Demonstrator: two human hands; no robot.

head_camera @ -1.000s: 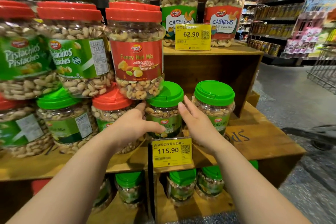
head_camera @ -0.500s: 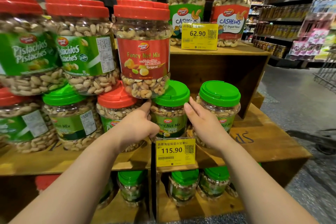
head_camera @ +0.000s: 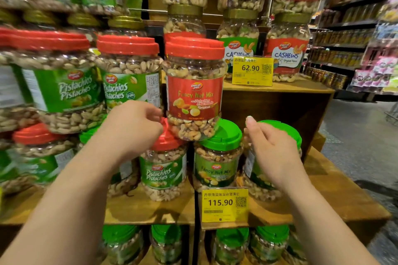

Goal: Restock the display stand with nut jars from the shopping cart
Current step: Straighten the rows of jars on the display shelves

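Both hands hover in front of the wooden display stand (head_camera: 150, 208), holding nothing. The left hand (head_camera: 137, 125), at about 9 o'clock from the red-labelled Fancy Nut Mix jar (head_camera: 195, 94), has its fingers loosely curled just beside that jar's lower wall; whether they touch it is unclear through the blur. The right hand (head_camera: 273, 153) is relaxed and half spread, with its fingers raised in front of the rightmost green-lidded jar (head_camera: 277, 133), apart from the Fancy Nut Mix jar at roughly 4 o'clock from it.

That red-lidded jar sits on the second tier, perched across the lids of a pistachio jar (head_camera: 163, 168) and a green-labelled Fancy Nut Mix jar (head_camera: 217, 163) below it. To its left, at 9 o'clock, stand two large pistachio jars (head_camera: 129, 84). Cashew jars (head_camera: 286, 49) fill the raised box at 1 o'clock, behind a yellow price tag (head_camera: 252, 70). The shopping cart is not clearly in view.

These jars look like stiff, clear plastic packed full of nuts, so they are probably heavy for their size and smooth to the touch. The walls are wide, so a one-handed grasp would likely slip. Two palms against opposite sides at label height seem the safest hold. A jar resting on two rounded lids could rock, so it needs squaring up gently.
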